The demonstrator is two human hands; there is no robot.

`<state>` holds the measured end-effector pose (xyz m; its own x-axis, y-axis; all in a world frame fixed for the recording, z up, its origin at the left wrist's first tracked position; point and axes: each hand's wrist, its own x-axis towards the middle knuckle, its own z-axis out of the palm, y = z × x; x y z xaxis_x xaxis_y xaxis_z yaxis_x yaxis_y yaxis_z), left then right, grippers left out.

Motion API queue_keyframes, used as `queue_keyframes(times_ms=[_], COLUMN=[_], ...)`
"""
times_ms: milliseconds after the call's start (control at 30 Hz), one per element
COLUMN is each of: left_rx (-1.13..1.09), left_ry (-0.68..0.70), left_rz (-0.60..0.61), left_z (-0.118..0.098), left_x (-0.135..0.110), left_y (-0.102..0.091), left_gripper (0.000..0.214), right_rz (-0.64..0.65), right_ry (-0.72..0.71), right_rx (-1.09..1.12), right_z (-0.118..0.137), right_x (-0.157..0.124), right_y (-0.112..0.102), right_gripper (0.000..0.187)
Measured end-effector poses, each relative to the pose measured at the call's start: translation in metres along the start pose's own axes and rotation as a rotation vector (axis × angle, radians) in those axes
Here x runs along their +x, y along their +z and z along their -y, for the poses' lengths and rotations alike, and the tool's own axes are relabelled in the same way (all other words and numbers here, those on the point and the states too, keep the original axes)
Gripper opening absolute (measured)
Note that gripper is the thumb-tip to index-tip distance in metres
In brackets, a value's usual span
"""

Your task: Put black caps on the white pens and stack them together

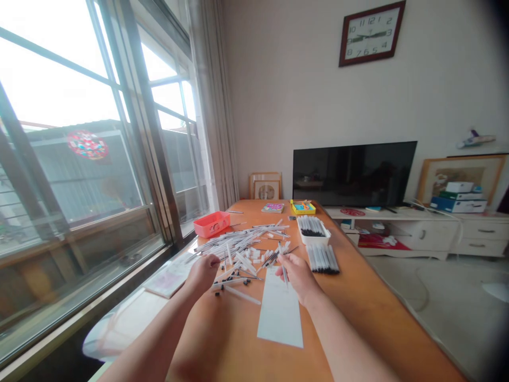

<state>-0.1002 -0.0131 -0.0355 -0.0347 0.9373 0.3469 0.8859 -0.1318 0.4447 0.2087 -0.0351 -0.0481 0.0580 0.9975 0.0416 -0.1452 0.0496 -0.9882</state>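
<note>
On the left of the table, my left hand (203,273) is closed, fingertips pressed together beside the pile of pen parts; whatever it pinches is too small to make out. My right hand (299,276) grips a translucent white pen barrel (284,278) above a white sheet (280,318). Between and beyond both hands spreads a heap of loose pen barrels and refills (242,241). Small black pen caps (238,281) lie scattered near my left hand. A row of pens with black ends (323,259) rests right of my right hand.
A white basket (316,240) of black-ended pens stands behind the row. Farther back are a red plastic basket (212,225), a yellow box (303,208) and a booklet (272,208). A flat pad (170,278) lies by the window side. The table's right edge drops to the floor.
</note>
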Motion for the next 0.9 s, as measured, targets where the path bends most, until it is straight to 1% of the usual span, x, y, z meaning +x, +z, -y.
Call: queue_keyframes(times_ms=[100, 167, 333, 433, 600, 700, 900], left_rx=[0.004, 0.011, 0.033, 0.069, 0.16, 0.213, 0.26], left_ry=[0.031, 0.051, 0.096, 0.119, 0.121, 0.116, 0.103], left_rz=[0.019, 0.029, 0.057, 0.072, 0.084, 0.078, 0.091], left_z=[-0.015, -0.024, -0.042, -0.05, -0.057, -0.059, -0.065], left_x=[0.022, 0.031, 0.042, 0.041, 0.031, 0.025, 0.025], left_y=[0.013, 0.022, 0.04, 0.044, 0.046, 0.048, 0.048], left_gripper=[0.017, 0.017, 0.023, 0.025, 0.015, 0.014, 0.012], right_rz=[-0.004, -0.007, -0.023, -0.028, -0.023, -0.024, -0.036], right_ry=[-0.006, -0.01, -0.019, -0.012, -0.011, -0.011, -0.007], right_rx=[0.008, 0.011, 0.012, 0.016, 0.026, 0.005, -0.003], right_z=[0.003, 0.004, 0.01, 0.013, 0.015, 0.016, 0.015], right_x=[-0.001, -0.001, -0.003, -0.004, -0.003, -0.004, -0.004], right_y=[0.0, 0.0, 0.0, 0.0, 0.001, 0.0, 0.0], right_gripper=[0.04, 0.04, 0.038, 0.039, 0.038, 0.035, 0.035])
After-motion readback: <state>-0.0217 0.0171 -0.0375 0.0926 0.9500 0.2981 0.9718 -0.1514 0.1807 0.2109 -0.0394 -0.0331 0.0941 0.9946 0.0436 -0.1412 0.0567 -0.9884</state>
